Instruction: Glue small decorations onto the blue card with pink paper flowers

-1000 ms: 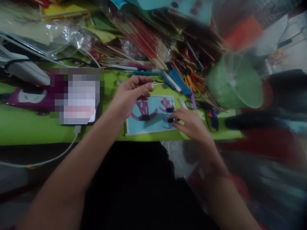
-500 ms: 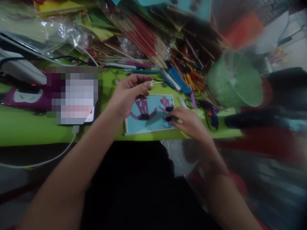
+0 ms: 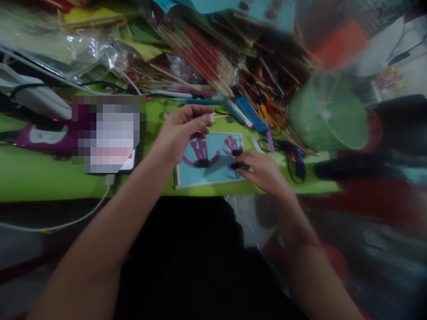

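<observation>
My left hand (image 3: 188,126) is raised over the upper left of a light-blue board (image 3: 200,177), its thumb and fingers pinched on a thin pale stick (image 3: 220,116) with white bits at the fingertips. Purple cut-out shapes (image 3: 201,150) with a dark base are on the board, and a smaller purple group (image 3: 232,143) is at its upper right. At the board's right edge, my right hand (image 3: 262,171) is closed with its fingertips on a small dark piece (image 3: 238,165), above a blue shape (image 3: 231,172). The fingers partly cover that piece.
A phone (image 3: 128,163) with a blurred screen lies left, plugged into a white cable (image 3: 109,180). To the right are a glue gun (image 3: 296,162) and a green basket (image 3: 328,115). Pens, scissors (image 3: 271,115), a blue cutter (image 3: 250,113) and many sticks crowd the back.
The view has shifted slightly, so everything sits a little further right. Both hands keep nearly the same pose and hold.
</observation>
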Motion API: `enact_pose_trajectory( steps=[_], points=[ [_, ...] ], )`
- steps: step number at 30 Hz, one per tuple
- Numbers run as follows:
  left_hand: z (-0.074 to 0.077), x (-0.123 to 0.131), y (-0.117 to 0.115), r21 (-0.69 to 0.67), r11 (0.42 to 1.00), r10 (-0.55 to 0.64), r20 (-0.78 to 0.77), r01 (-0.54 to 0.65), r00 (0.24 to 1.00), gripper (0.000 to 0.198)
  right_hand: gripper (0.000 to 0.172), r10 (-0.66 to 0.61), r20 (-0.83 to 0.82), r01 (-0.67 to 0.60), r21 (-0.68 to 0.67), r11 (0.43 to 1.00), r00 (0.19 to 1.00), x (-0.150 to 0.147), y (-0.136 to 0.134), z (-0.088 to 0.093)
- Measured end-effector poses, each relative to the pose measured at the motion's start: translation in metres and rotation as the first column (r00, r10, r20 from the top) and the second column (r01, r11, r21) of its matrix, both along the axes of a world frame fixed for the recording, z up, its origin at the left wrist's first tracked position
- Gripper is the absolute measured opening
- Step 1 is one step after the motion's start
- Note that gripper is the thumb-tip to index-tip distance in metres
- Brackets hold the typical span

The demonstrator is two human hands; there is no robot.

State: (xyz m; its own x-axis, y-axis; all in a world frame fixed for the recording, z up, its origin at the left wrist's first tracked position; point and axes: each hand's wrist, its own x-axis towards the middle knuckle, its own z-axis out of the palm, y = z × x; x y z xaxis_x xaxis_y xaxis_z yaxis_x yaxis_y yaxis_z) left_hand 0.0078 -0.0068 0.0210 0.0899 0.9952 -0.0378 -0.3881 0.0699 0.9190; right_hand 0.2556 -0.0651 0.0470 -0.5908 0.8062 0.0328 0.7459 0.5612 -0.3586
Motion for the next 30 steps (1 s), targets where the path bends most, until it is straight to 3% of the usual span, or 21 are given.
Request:
enact_pose_trajectory(
  steps=[7, 13, 16, 23, 30],
  points=[
    [-0.001, 0.000, 0.001, 0.001, 1.000, 0.005, 0.022, -0.005, 1.000, 0.016, 0.022, 0.005, 0.002, -0.005, 0.019, 1.000, 1.000, 0.004, -0.002, -0.003],
    [0.001, -0.001, 0.001, -0.017, 1.000, 0.021, -0.006, -0.021, 1.000, 0.018, 0.010, -0.031, 0.011, 0.030, 0.029, 0.999, 0.999, 0.001, -0.003, -0.002],
    [0.001, -0.001, 0.000, -0.031, 0.999, 0.022, -0.010, -0.022, 1.000, 0.016, 0.017, -0.060, 0.036, 0.058, 0.063, 0.996, 0.998, 0.002, -0.004, 0.000],
    [-0.001, -0.001, 0.001, -0.007, 1.000, 0.011, 0.016, -0.011, 1.000, 0.015, 0.028, 0.098, 0.060, -0.098, -0.008, 0.995, 0.993, 0.008, -0.001, 0.012],
    [0.000, -0.002, 0.000, 0.006, 1.000, 0.006, 0.022, -0.006, 1.000, 0.013, 0.014, -0.006, 0.107, 0.002, 0.042, 0.999, 0.994, 0.004, 0.000, 0.004]
  ],
)
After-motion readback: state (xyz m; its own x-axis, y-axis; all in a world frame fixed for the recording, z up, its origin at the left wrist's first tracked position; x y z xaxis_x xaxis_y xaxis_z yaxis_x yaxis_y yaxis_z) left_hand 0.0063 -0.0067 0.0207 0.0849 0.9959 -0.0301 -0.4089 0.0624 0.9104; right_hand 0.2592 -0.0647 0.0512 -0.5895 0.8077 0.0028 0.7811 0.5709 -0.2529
